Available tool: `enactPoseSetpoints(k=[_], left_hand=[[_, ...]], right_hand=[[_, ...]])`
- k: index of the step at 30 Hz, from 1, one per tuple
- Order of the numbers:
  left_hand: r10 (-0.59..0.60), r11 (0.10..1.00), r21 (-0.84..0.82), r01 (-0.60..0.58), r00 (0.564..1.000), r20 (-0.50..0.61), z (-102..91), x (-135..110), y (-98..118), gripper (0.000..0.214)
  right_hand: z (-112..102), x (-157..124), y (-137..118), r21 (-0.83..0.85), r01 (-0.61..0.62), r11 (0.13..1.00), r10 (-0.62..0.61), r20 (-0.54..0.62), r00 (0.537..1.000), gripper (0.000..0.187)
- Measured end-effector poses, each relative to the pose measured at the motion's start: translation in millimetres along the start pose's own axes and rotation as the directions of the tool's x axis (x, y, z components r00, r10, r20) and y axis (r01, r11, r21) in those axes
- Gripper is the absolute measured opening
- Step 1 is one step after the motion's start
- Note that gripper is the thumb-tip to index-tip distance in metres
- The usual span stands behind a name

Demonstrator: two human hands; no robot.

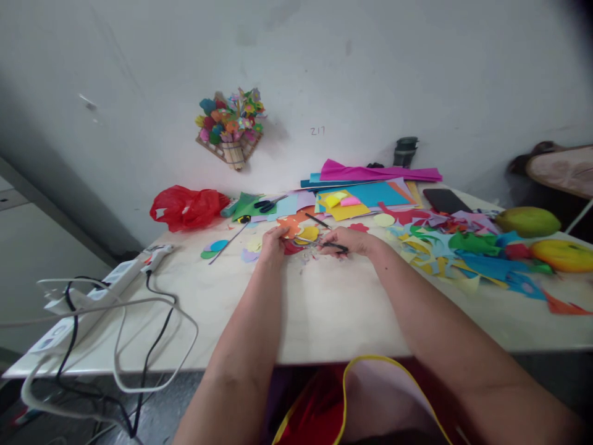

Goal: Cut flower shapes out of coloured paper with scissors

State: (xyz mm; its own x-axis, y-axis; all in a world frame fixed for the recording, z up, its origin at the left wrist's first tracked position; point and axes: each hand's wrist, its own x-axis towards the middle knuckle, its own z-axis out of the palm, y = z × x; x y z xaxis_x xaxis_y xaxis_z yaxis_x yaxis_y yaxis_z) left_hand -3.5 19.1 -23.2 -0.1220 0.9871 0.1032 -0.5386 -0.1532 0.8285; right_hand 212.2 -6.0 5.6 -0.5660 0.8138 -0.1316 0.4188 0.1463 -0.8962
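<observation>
My left hand (275, 241) pinches a piece of orange paper (291, 225) that has pale marks on it. In my right hand (346, 238) is a pair of scissors (336, 247) with black handles; the blades point left, towards the orange paper. Whether the blades touch the paper is hard to make out. Beside the blades lie yellow paper pieces (309, 233), and small clippings are scattered under both hands. A dark pencil-like stick (317, 220) rests just beyond the scissors. Close to my right hand is a red paper flower shape (358, 228).
Coloured paper scraps (482, 247) spread over the right side, near a green mango-like fruit (528, 221) and a phone (446, 201). Paper sheets (380, 196), a second pair of scissors (266, 204) and a red plastic bag (188, 207) lie behind. A power strip (99, 295) with cables occupies the left.
</observation>
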Motion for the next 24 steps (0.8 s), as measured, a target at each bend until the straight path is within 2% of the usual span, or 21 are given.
enactPoseSetpoints(k=[5,11,15,20,24], left_hand=[[-0.014,0.999,-0.029,0.013,0.999,-0.044,2.5,-3.0,3.5,0.015],[-0.007,0.999,-0.031,0.005,0.997,-0.075,1.8,-1.6,5.1,0.012],[-0.004,0.999,-0.035,0.001,0.997,-0.078,2.3,-0.1,2.4,0.012],[-0.004,1.0,0.015,0.004,1.0,-0.027,6.0,-2.2,-2.1,0.017],[-0.019,0.999,0.036,0.018,1.0,0.017,11.4,-5.0,-5.4,0.02]], right_hand=[[-8.4,-5.4,1.3,-0.009,-0.01,1.0,0.01,0.023,1.0,0.034],[-15.5,-8.4,3.7,0.153,0.009,0.988,-0.006,-0.016,1.0,0.023],[-6.8,-1.9,2.4,0.249,0.092,0.964,-0.05,-0.169,0.984,0.024],[11.2,9.2,-5.7,0.322,-0.003,0.947,0.12,-0.345,0.931,0.026],[21.9,17.5,-9.4,0.364,0.034,0.931,0.134,-0.425,0.895,0.024]])
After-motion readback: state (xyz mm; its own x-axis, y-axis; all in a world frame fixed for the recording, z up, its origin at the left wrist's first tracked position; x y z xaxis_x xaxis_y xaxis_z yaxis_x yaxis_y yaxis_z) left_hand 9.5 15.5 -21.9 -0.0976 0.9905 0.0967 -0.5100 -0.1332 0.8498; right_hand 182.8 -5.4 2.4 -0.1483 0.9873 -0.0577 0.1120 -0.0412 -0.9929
